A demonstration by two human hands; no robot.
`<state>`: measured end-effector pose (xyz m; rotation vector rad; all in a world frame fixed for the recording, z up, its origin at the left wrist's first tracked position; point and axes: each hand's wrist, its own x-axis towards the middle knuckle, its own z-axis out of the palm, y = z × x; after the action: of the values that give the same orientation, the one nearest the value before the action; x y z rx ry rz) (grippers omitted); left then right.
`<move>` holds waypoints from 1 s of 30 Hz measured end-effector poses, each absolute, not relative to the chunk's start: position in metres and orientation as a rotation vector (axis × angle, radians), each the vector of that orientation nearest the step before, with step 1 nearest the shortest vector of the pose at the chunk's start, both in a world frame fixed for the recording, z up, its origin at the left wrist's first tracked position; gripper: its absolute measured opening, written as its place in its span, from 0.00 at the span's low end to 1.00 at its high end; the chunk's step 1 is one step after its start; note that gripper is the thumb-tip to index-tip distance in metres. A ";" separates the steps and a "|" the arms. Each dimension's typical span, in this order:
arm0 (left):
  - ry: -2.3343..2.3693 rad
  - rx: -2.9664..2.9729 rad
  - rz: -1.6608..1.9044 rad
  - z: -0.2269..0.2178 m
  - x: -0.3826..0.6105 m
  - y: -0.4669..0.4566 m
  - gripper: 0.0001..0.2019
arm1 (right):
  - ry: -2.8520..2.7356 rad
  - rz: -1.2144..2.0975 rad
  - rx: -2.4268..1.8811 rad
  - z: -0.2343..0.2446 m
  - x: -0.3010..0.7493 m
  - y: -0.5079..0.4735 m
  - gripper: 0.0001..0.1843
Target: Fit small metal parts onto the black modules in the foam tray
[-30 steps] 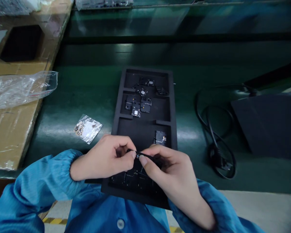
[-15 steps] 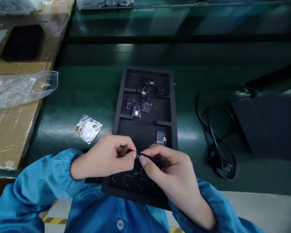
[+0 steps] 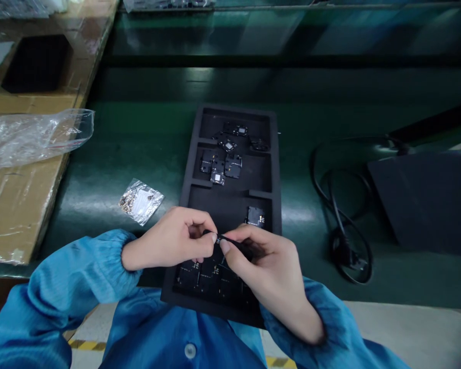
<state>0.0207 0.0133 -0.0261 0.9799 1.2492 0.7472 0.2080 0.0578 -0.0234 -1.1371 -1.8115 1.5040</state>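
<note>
Green worktop lies under a black tray; above its near end, the left hand and right hand pinch a slim dark part between them; leftward rests a small clear bag; beyond, dark modules lie in the tray's far half.

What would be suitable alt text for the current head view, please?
A person's left hand and right hand pinch a small dark part above a black tray holding small dark modules. On the green bench, a clear bag of small pieces lies to the left, a black cable to the right.
</note>
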 end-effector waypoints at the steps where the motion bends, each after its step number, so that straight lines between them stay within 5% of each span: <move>1: 1.245 0.976 0.750 -0.028 0.021 0.013 0.04 | -1.811 1.495 -1.130 -0.025 0.208 0.058 0.04; 30: 1.332 1.562 0.536 -0.013 0.011 0.013 0.06 | -1.662 1.496 -0.930 -0.045 0.211 0.057 0.02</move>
<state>0.0110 0.0126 -0.0127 1.5616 1.3317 0.5359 0.2114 0.0570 -0.0455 -0.9301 -1.6617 1.4962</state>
